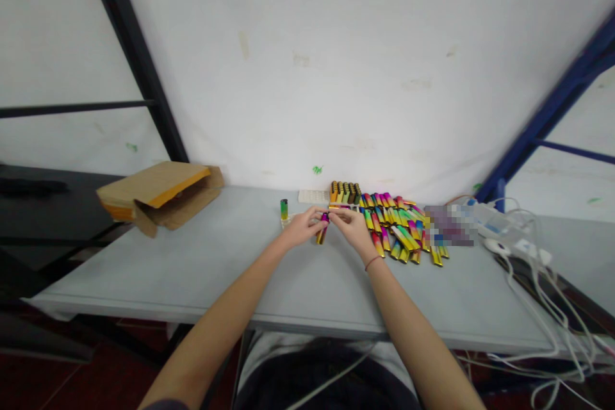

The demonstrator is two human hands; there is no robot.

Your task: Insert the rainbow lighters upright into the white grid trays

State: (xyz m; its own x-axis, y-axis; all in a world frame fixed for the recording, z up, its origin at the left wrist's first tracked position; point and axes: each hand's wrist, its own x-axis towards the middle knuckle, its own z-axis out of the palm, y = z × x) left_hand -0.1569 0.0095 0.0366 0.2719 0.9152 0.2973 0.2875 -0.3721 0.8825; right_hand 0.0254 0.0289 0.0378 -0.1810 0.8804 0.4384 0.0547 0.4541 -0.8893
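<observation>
- The grey table (202, 269) spreads under my fingers, and both my forearms reach straight out over it until the hands meet near its far edge.
- The open cardboard box (158, 195) lies on its side, well off to the left of my fingers.
- The pile of rainbow-coloured lighters (401, 227) lies just right of my right fingers, with a row of them standing upright (344, 192) just beyond my fingertips.
- White cables (523, 250) trail far to the right of them.
- My right hand (353, 225) curls its fingers closed on the upper end of one lighter (321, 230).
- My left hand (303, 225) pinches the same lighter from the other side, fingers bent, thumb on top.
- A single green lighter (284, 209) stands upright just beyond my left fingers.
- Any writing is too small to read.
</observation>
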